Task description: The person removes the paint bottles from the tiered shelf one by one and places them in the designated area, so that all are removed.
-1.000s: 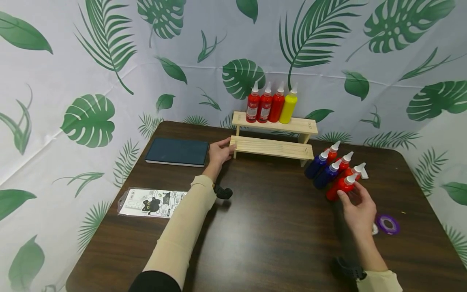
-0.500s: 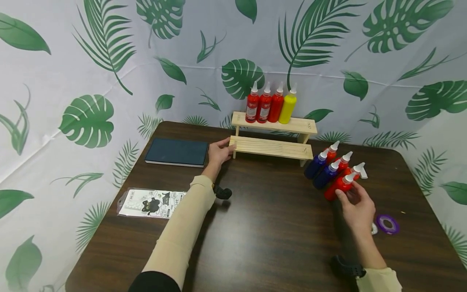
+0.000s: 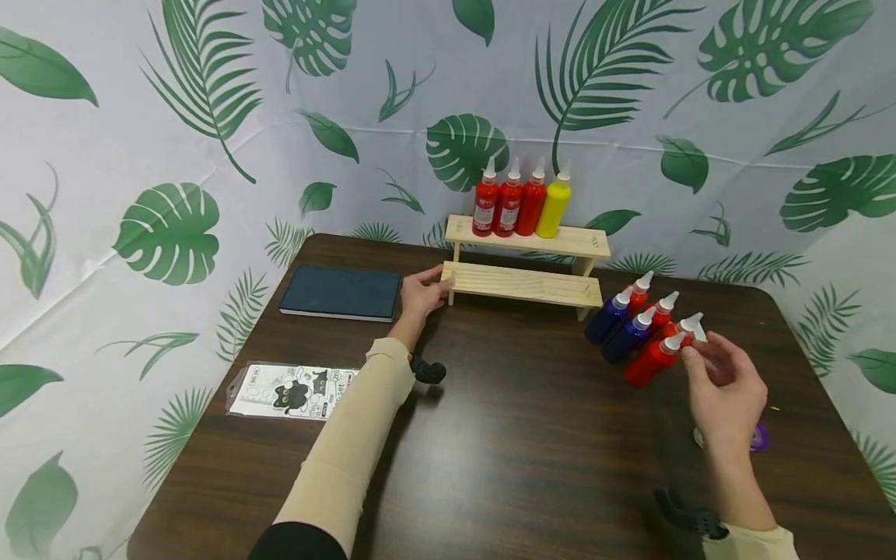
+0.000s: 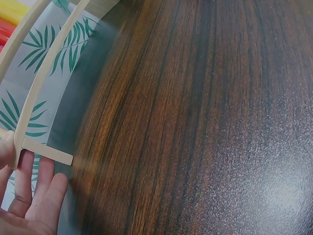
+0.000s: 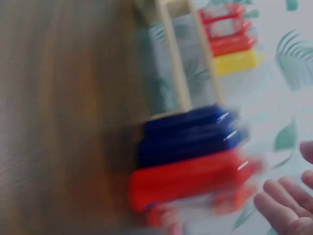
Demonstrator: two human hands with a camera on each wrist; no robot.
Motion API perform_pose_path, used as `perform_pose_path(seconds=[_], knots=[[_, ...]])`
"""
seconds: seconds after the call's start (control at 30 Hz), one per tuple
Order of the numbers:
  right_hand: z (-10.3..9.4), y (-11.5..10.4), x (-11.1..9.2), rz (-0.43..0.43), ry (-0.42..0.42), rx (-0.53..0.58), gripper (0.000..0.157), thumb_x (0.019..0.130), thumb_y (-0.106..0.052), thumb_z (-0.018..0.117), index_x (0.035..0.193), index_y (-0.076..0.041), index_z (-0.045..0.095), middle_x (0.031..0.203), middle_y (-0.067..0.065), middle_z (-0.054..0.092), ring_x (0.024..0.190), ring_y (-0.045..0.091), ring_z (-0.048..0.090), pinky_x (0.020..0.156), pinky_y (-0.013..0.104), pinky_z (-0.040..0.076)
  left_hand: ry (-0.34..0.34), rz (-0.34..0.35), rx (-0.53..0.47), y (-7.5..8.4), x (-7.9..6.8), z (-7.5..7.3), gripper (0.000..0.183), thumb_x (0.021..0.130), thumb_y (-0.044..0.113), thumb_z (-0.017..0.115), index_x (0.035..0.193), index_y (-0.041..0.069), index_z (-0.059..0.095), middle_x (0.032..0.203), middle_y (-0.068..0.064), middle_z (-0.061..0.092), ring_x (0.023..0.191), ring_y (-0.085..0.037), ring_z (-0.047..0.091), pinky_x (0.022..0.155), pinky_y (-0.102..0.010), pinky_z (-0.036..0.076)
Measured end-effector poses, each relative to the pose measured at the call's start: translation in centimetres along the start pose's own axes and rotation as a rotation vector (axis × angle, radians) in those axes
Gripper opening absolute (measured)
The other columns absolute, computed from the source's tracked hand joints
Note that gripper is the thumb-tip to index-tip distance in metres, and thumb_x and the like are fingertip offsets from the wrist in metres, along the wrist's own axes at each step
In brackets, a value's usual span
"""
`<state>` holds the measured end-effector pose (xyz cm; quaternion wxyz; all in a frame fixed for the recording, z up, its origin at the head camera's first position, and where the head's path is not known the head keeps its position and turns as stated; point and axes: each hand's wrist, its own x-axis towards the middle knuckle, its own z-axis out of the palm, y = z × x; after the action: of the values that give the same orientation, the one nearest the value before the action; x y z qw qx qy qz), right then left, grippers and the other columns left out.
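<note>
My left hand (image 3: 420,295) holds the left end of a two-tier wooden rack (image 3: 521,284). In the left wrist view, its thumb and fingers lie on either side of the board's end, by the leg. Three red squeeze bottles (image 3: 484,210) and a yellow one (image 3: 553,208) stand on the upper tier. Right of the rack, two dark blue bottles (image 3: 628,340) and several red ones are grouped upright on the table. My right hand (image 3: 728,397) is just right of the nearest red bottle (image 3: 649,364), fingers spread and holding nothing; the right wrist view is blurred.
On the left lie a dark blue notebook (image 3: 341,292) and a flat package with cat drawings (image 3: 290,390). A purple ring-shaped item (image 3: 759,438) is partly hidden behind my right hand. A leaf-patterned cloth (image 3: 392,101) hangs behind the brown table (image 3: 504,451).
My right hand has let go of the nearest red bottle and moved away to the right. That bottle stays with the group. My left hand keeps its place on the rack.
</note>
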<state>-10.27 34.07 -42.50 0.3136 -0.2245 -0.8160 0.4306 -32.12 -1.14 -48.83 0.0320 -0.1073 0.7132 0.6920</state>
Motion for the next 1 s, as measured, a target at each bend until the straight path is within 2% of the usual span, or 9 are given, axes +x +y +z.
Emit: perform_pose_path(seconds=[0.1, 0.2, 0.3, 0.4, 0.5, 0.6, 0.73, 0.87, 1.0], knots=[[0.2, -2.7, 0.5, -0.098, 0.038, 0.037, 0.034, 0.089, -0.021, 0.069, 0.123, -0.018, 0.065, 0.112, 0.001, 0.069, 0.086, -0.005, 0.060, 0.073, 0.006, 0.045, 0.004, 0.006, -0.001, 0.0, 0.0, 0.0, 0.043, 0.080, 0.017, 0.079, 0.122, 0.016, 0.068, 0.101, -0.015, 0.070, 0.087, -0.025, 0.071, 0.079, -0.042, 0.056], [0.9, -5.5, 1.5, -0.205, 0.002, 0.033, 0.033, 0.089, -0.022, 0.068, 0.122, -0.018, 0.066, 0.113, 0.003, 0.068, 0.090, -0.003, 0.060, 0.073, 0.008, 0.045, 0.010, 0.011, -0.004, 0.1, 0.0, -0.1, 0.043, 0.080, 0.017, 0.079, 0.122, 0.016, 0.068, 0.100, -0.015, 0.070, 0.086, -0.025, 0.071, 0.078, -0.042, 0.056], [2.2, -8.1, 2.7, -0.261, -0.082, -0.024, 0.035, 0.091, -0.028, 0.066, 0.124, -0.019, 0.064, 0.116, 0.004, 0.067, 0.097, 0.003, 0.062, 0.079, 0.012, 0.047, 0.013, 0.012, 0.003, 0.1, 0.1, 0.0, 0.043, 0.080, 0.018, 0.079, 0.122, 0.016, 0.068, 0.097, -0.015, 0.070, 0.086, -0.024, 0.071, 0.078, -0.042, 0.056], [4.3, -10.1, 4.1, -0.291, -0.216, -0.095, 0.042, 0.093, -0.036, 0.061, 0.130, -0.016, 0.059, 0.123, 0.007, 0.064, 0.107, 0.016, 0.063, 0.088, 0.029, 0.050, 0.017, 0.009, 0.013, 0.0, 0.1, 0.0, 0.042, 0.080, 0.018, 0.079, 0.121, 0.017, 0.069, 0.094, -0.015, 0.071, 0.085, -0.024, 0.071, 0.077, -0.041, 0.056], [6.8, -11.3, 5.9, -0.312, -0.355, -0.140, 0.050, 0.095, -0.039, 0.057, 0.137, -0.013, 0.053, 0.129, 0.013, 0.059, 0.115, 0.032, 0.059, 0.093, 0.048, 0.047, 0.013, 0.002, 0.011, 0.0, 0.0, 0.2, 0.041, 0.080, 0.018, 0.079, 0.120, 0.017, 0.069, 0.095, -0.015, 0.071, 0.085, -0.025, 0.071, 0.077, -0.041, 0.056], [9.7, -11.6, 7.9, -0.311, -0.463, -0.157, 0.054, 0.097, -0.039, 0.053, 0.142, -0.010, 0.046, 0.133, 0.019, 0.055, 0.119, 0.040, 0.053, 0.094, 0.054, 0.045, 0.008, -0.002, 0.004, -0.1, -0.1, 0.2, 0.042, 0.081, 0.018, 0.079, 0.121, 0.016, 0.069, 0.099, -0.015, 0.070, 0.087, -0.025, 0.071, 0.078, -0.041, 0.056], [13.5, -11.6, 10.3, -0.251, -0.551, -0.145, 0.060, 0.099, -0.040, 0.049, 0.149, -0.012, 0.034, 0.141, 0.020, 0.047, 0.126, 0.040, 0.047, 0.100, 0.053, 0.041, 0.012, -0.011, -0.001, -0.2, -0.1, 0.1, 0.042, 0.081, 0.017, 0.078, 0.122, 0.016, 0.068, 0.101, -0.014, 0.069, 0.089, -0.026, 0.071, 0.079, -0.041, 0.056], [16.7, -11.8, 11.8, -0.179, -0.563, -0.113, 0.065, 0.099, -0.040, 0.047, 0.153, -0.014, 0.022, 0.148, 0.018, 0.038, 0.132, 0.036, 0.041, 0.104, 0.049, 0.038, 0.017, -0.020, 0.000, -0.1, -0.2, 0.0, 0.042, 0.081, 0.017, 0.078, 0.121, 0.016, 0.069, 0.100, -0.015, 0.069, 0.088, -0.027, 0.071, 0.079, -0.042, 0.056], [19.0, -12.3, 12.7, -0.146, -0.539, -0.086, 0.067, 0.099, -0.038, 0.047, 0.155, -0.015, 0.017, 0.151, 0.016, 0.034, 0.135, 0.033, 0.039, 0.108, 0.045, 0.035, 0.009, -0.011, 0.011, 0.0, -0.1, -0.1, 0.042, 0.081, 0.018, 0.078, 0.121, 0.015, 0.069, 0.098, -0.015, 0.070, 0.087, -0.026, 0.071, 0.078, -0.042, 0.056]])
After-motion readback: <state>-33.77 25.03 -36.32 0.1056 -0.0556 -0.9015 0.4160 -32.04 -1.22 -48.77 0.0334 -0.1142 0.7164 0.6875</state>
